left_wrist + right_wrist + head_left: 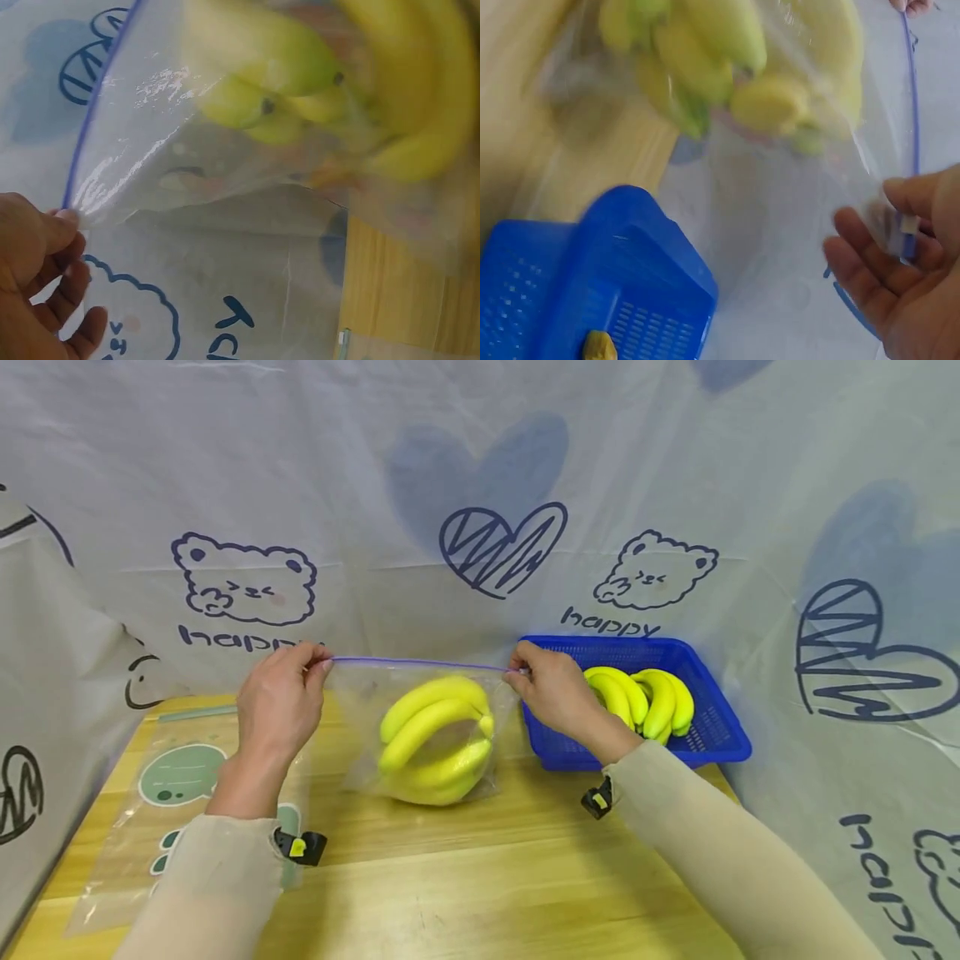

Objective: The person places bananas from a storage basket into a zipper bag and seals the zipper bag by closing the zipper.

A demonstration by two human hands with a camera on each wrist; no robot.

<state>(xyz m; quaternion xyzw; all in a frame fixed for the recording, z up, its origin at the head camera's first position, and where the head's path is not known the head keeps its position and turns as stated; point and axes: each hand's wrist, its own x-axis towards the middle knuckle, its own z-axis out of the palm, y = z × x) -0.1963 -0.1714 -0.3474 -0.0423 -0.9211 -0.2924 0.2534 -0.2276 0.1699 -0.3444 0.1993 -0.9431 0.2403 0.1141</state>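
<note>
A clear zip bag (358, 693) with a purple seal strip (420, 662) stands stretched between both hands, with yellow bananas (435, 787) inside it. My left hand (277, 710) pinches the bag's top left corner between thumb and index finger; its other fingers are loosely bent in the left wrist view. At the opposite top corner, my right hand (558, 689) pinches the strip's end. There a small pale and blue slider (907, 232) shows between thumb and fingers in the right wrist view. The strip runs nearly straight from hand to hand.
To the right, a blue plastic basket (708, 747) holds more bananas (660, 697), partly behind the right forearm. A flat clear bag with green printed shapes (183, 775) lies on the wooden table (450, 877) under the left forearm. Printed white cloth (360, 485) hangs behind and at both sides.
</note>
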